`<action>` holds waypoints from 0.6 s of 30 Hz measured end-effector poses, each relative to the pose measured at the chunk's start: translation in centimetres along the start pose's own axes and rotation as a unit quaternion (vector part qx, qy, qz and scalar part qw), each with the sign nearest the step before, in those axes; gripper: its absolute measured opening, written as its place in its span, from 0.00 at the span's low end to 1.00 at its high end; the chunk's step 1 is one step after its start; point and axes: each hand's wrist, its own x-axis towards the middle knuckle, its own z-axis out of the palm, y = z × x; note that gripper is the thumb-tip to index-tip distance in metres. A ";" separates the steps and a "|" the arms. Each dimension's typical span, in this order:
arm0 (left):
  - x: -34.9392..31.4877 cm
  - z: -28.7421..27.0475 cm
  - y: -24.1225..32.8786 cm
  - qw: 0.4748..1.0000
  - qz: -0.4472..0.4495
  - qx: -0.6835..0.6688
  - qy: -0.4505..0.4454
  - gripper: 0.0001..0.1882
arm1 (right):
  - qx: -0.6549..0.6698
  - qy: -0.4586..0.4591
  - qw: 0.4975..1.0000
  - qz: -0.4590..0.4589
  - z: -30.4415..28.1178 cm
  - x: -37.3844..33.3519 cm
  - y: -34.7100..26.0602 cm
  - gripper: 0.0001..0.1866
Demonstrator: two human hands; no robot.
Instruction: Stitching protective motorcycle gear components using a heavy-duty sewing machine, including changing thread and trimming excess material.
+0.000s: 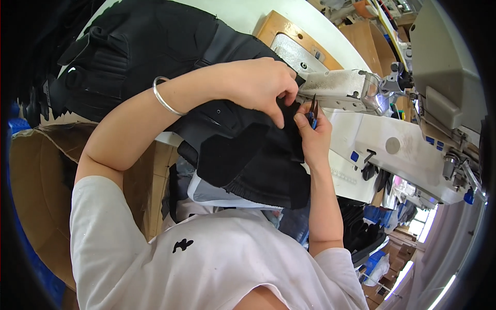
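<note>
A black garment [227, 155] of thick cloth, with sewn panels and pockets, lies over the white table and hangs down toward my lap. Across it reaches my left hand [266, 90], its fingers curled over the cloth beside the sewing machine arm and its thumb pointing down. Some of those fingertips are hidden. My right hand [315, 132] is closed around small thread snips [313, 116] with dark blades and blue on the handle, blades upward. It is at the garment's right edge, close to my left hand.
The white sewing machine [336, 88] stands just beyond my hands, with a wooden-edged plate [294, 44] behind it. Another machine head [449, 67] rises at right. A large open cardboard box [41, 175] sits at left, below the white tabletop [248, 13].
</note>
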 end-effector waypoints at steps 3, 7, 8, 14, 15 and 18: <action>-0.3 1.0 0.4 0.992 0.041 0.116 0.025 0.15 | -0.021 0.016 0.999 0.030 -0.5 -0.7 -0.6 0.07; -0.2 1.1 0.2 0.993 0.023 0.114 -0.003 0.11 | -0.007 0.037 0.999 0.007 -0.5 -2.3 -1.5 0.11; -0.2 1.2 -0.1 0.993 0.023 0.114 -0.003 0.11 | -0.019 0.057 0.998 0.003 -0.4 -2.7 -1.4 0.12; -0.2 1.6 -0.9 0.995 0.041 0.088 0.022 0.07 | -0.119 -0.005 0.991 0.064 -1.8 -4.3 -1.3 0.16; -0.3 1.6 -0.9 0.994 0.049 0.091 0.028 0.07 | -0.163 -0.029 0.984 0.061 -1.8 -4.4 -1.6 0.17; 0.0 1.5 -0.7 0.995 0.049 0.083 0.027 0.07 | -0.200 -0.026 0.979 0.020 -1.0 -3.8 -2.4 0.14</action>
